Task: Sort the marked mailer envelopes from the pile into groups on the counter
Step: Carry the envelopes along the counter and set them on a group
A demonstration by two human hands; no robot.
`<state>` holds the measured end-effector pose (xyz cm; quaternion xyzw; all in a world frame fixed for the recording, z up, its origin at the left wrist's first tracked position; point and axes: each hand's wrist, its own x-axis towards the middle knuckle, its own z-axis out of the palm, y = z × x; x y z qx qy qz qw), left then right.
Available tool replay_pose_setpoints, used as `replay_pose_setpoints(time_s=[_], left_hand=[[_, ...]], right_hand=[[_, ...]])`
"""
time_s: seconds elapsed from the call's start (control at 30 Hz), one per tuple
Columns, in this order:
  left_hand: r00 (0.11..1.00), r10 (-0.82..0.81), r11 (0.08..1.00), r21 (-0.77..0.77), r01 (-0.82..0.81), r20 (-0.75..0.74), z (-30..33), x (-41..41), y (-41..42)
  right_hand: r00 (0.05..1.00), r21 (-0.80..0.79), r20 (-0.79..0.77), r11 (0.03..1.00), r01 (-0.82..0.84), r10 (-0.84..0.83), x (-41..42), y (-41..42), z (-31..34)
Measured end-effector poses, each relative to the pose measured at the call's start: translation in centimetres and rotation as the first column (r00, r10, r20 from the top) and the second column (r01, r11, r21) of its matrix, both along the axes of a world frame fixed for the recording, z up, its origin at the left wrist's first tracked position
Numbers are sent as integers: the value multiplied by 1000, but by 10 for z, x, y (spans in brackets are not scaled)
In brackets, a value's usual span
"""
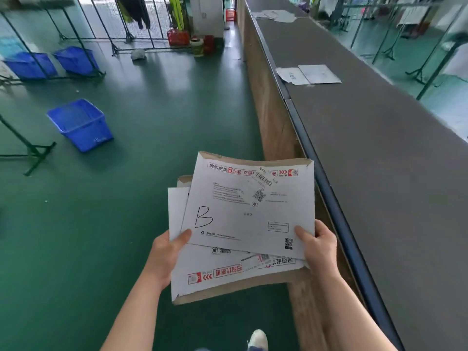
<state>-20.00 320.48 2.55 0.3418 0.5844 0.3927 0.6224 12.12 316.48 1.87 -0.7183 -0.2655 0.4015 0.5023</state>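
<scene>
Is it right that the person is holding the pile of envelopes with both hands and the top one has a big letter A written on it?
Not quite. The head view shows the top envelope marked with a handwritten B, not an A. The rest is right: the left hand and the right hand both hold the pile.

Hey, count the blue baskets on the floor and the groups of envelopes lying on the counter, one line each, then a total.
Blue baskets: 3
Envelope groups on the counter: 2
Total: 5
</scene>
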Motion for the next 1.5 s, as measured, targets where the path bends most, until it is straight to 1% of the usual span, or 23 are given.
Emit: replay_pose_setpoints(time_s=[0.13, 0.2, 0.23, 0.3, 0.37, 0.47, 0.57, 0.63, 0.7, 0.8, 0.87, 0.93, 1.0, 1.1, 1.13, 1.23, 1.33, 1.4, 1.5], left_hand=[[996, 80, 996, 37, -79, -29, -1, -5, 105], [992, 123, 992, 44, -121, -38, -15, -14, 166], [990, 137, 990, 41, -135, -45, -17, -16, 184], [988, 146, 988, 47, -144, -45, -31, -30, 265], [993, 110, 993, 59, -107, -46, -35, -40, 337], [998, 55, 998, 36, -54, -36, -24, -42, 427], [1000, -24, 999, 41, 23, 6, -3, -24, 534], [996, -78, 996, 48, 76, 37, 2, 3, 596], [989, -121, 992, 37, 118, 80, 2, 29, 637], [961, -246, 968, -24, 251, 128, -12, 86, 715], [942, -321, 945, -37, 325, 98, -22, 120, 754], [920, -385, 922, -18, 387, 75, -30, 157, 795], [895, -445, 895, 4, 445, 21, -34, 204, 848], [890, -451, 890, 47, 454, -71, -20, 250, 911], [891, -447, 891, 52, 451, -80, -16, 264, 932], [903, -415, 902, 77, 424, -112, -5, 304, 990], [911, -394, 909, 91, 406, -124, -5, 350, 1036], [903, -412, 901, 92, 424, -124, -8, 386, 1063], [870, -485, 866, 92, 492, -88, -9, 438, 1103]], right_hand=[[999, 1, 9, 999, -50, 50, 0, 125, 9], [996, 10, 10, 996, -89, 89, -3, 192, 1], [994, 2, 3, 994, -113, 113, -3, 208, 2], [980, -32, 26, 980, -195, 196, -9, 285, -12], [964, -82, 30, 962, -262, 265, -14, 348, -16], [966, -153, 37, 957, -246, 255, -15, 426, -10], [988, -119, 16, 981, -151, 154, -7, 505, 3], [999, -87, -50, 996, -20, 16, 11, 542, 7], [993, -71, -100, 996, 60, -67, 31, 566, 7], [964, -38, -174, 980, 197, -201, 81, 615, -3], [940, -17, -201, 961, 277, -275, 109, 642, -19], [915, 2, -237, 942, 336, -326, 139, 674, -39], [893, -8, -292, 935, 355, -342, 176, 717, -61], [867, -49, -359, 935, 352, -345, 209, 776, -74], [862, -51, -370, 934, 354, -347, 222, 796, -74], [836, -26, -417, 924, 381, -356, 262, 852, -58], [828, 27, -405, 900, 435, -388, 305, 890, -39], [813, 51, -377, 866, 497, -444, 331, 907, -35], [743, 62, -390, 789, 611, -544, 366, 928, -34]])
